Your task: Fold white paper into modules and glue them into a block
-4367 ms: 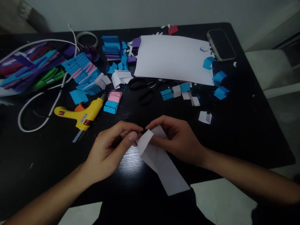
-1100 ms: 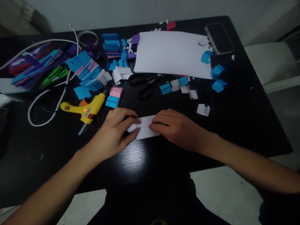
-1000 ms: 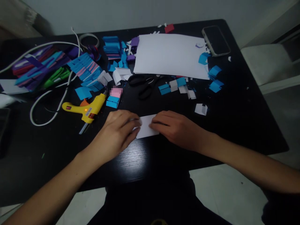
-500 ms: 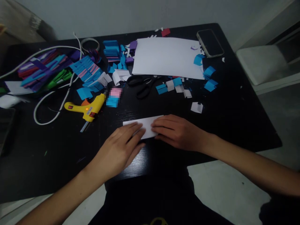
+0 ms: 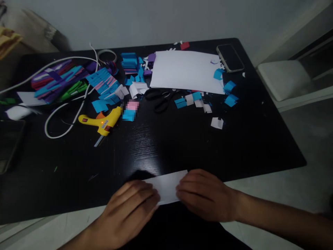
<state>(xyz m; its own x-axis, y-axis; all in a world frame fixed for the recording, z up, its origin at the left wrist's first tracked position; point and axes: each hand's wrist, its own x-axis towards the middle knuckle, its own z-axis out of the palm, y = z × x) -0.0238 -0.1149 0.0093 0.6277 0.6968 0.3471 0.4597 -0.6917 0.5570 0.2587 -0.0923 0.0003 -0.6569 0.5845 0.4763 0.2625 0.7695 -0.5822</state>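
A folded strip of white paper (image 5: 168, 187) is held level over the table's front edge, between both hands. My left hand (image 5: 131, 206) grips its left end, fingers closed together on top and the thumb hidden. Around the right end, my right hand (image 5: 206, 196) is closed in the same way, its thumb also out of sight. Farther back on the table lie black-handled scissors (image 5: 162, 100) and a stack of white paper sheets (image 5: 186, 71). A yellow glue gun (image 5: 102, 121) with a small orange light rests to the left.
Folded blue, pink and white paper pieces (image 5: 104, 83) lie at the back left beside purple and green bundles (image 5: 59, 81). A white cable (image 5: 49, 114) loops around there. A phone (image 5: 230, 58) lies at the back right, near small blue paper pieces (image 5: 231, 100). The black table (image 5: 260, 139) ends just before me.
Both hands have drawn the white paper strip toward me, from the tabletop to the front edge, and now grip its ends instead of pressing it flat. The view has shifted slightly.
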